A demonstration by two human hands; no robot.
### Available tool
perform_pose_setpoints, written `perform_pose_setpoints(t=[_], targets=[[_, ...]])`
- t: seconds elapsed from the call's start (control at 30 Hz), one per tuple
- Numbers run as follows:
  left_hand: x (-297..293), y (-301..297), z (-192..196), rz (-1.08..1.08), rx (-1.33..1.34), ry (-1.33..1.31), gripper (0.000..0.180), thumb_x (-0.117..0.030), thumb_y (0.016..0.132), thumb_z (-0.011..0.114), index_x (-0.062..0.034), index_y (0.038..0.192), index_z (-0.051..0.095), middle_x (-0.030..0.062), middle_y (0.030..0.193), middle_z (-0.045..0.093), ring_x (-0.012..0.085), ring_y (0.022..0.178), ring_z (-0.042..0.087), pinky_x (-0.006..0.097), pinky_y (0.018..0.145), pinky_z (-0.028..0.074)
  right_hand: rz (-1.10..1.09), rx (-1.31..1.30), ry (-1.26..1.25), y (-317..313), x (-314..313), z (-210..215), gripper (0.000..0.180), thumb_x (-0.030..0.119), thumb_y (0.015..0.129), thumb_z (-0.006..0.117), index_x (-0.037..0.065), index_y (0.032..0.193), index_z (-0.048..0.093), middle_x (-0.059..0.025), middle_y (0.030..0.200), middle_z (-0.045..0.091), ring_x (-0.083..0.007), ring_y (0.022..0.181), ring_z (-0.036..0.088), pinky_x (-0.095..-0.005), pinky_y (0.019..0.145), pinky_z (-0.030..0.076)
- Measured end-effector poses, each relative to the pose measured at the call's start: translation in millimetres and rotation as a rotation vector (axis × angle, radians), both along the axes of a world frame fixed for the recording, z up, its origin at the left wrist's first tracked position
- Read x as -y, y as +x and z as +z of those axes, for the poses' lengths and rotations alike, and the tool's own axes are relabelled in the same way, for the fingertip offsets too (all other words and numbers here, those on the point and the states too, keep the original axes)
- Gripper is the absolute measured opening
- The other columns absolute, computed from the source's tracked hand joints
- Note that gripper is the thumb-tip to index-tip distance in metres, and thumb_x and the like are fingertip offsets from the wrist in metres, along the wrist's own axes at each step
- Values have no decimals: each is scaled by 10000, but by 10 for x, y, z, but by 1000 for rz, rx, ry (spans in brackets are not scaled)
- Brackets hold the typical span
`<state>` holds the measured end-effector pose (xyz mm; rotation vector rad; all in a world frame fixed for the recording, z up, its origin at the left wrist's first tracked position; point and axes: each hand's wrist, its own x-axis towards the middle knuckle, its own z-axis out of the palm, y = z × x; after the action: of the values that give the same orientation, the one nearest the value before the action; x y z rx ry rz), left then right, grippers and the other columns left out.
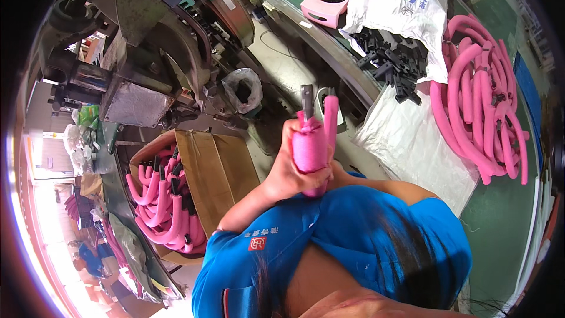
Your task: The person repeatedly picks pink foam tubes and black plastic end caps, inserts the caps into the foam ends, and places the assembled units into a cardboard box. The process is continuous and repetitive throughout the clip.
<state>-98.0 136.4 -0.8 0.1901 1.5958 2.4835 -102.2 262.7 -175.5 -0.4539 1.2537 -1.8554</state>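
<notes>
Left hand [288, 168] clamped shut round pink foam-sleeved handle [312, 144] at frame centre, metal end up. Right hand hidden behind; grip unreadable. Finished handles in cardboard box [220, 162] lower left.

Cardboard box [220, 168] on the left stuffed with curved pink foam tubes [162, 203] (black ends sticking out). Over on the right there's a loose pile of pink tubes [479, 103], a white sack [400, 6] spilling black plastic clips [391, 59], and a pink bin [326, 0] behind it.
</notes>
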Motion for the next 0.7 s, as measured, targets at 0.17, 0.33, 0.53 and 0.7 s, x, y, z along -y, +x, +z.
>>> perform_pose_setpoints(t=[0.17, 0.33, 0.53, 0.7], targets=[[198, 82, -269, 35, -70, -68, 658, 122, 677, 626, -150, 1175, 293, 67, 932, 508, 143, 758, 555, 289, 653, 476, -3, -149, -319, -382, -226, 730, 595, 209, 810, 710, 13, 1282, 407, -132, 1289, 491, -210, 1155, 499, -352, 947, 399], [156, 34, -218, 41, -107, -240, 686, 84, 661, 660, -131, 1201, 296, 52, 970, 508, 141, 835, 538, 268, 713, 460, -314, -756, -233, -580, -296, 1379, 726, 230, 786, 743, -20, 1348, 357, -164, 1288, 472, -273, 1163, 494, -369, 984, 379], [206, 9, -243, -38, -57, -150, 792, 76, 627, 677, -129, 1266, 256, 68, 1077, 458, 153, 923, 508, 297, 798, 441, -534, -1065, -10, -504, -201, 1484, 619, 230, 659, 817, -8, 1162, 545, -189, 1153, 506, -301, 1014, 511, -384, 856, 429], [-13, 33, -147, 10, -84, -19, 930, 102, 658, 654, -119, 1394, 132, 121, 1206, 469, 203, 1054, 517, 301, 839, 455, -477, -916, -86, -577, -167, 1417, 326, 206, 662, 759, 38, 867, 570, -98, 928, 477, -262, 924, 443, -368, 805, 379]])
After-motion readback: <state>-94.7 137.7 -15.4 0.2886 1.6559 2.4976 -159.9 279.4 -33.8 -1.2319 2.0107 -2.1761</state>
